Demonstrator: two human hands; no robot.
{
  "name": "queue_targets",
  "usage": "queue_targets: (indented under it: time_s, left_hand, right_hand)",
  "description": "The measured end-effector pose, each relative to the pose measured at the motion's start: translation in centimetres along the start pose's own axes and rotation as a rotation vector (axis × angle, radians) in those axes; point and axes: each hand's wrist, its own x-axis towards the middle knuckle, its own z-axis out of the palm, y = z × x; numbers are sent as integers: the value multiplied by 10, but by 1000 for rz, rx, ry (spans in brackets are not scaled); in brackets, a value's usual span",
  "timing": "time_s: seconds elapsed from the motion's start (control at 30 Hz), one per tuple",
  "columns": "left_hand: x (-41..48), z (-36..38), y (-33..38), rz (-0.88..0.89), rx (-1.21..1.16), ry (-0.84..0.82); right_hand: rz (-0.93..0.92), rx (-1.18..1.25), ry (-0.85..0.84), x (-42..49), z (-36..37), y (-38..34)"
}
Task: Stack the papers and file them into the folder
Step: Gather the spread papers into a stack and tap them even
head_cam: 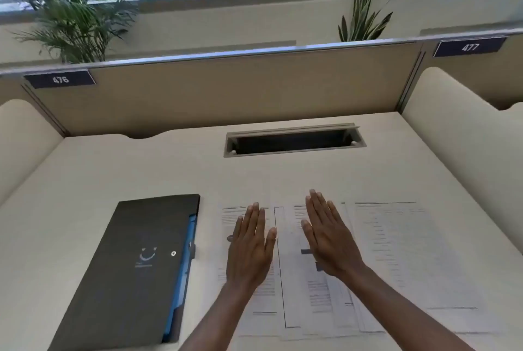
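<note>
A dark grey folder (pixel 133 268) with blue inner edges lies closed on the left of the desk, tilted slightly. To its right, printed white papers (pixel 396 260) are spread side by side, partly overlapping. My left hand (pixel 250 248) hovers flat, palm down, over the leftmost sheet (pixel 226 217). My right hand (pixel 329 237) hovers flat over the middle sheet (pixel 291 280). Both hands hold nothing, with fingers extended and close together. Whether the palms touch the paper I cannot tell.
The beige desk (pixel 141 169) has an open cable slot (pixel 294 141) at the back centre. A divider panel (pixel 226 87) closes the back, with curved side screens left (pixel 22 138) and right (pixel 452 135). Plants stand behind the divider.
</note>
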Motion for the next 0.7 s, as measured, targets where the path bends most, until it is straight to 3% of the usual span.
queue_targets:
  time_s: [0.17,0.7]
  left_hand:
    - [-23,14,-2,-10,-8,-57]
    - [-49,33,-4,-10,-9,-111]
  right_hand:
    - [26,-7,-112,-28,21,2]
    - [34,-19,-232,-67,59,2]
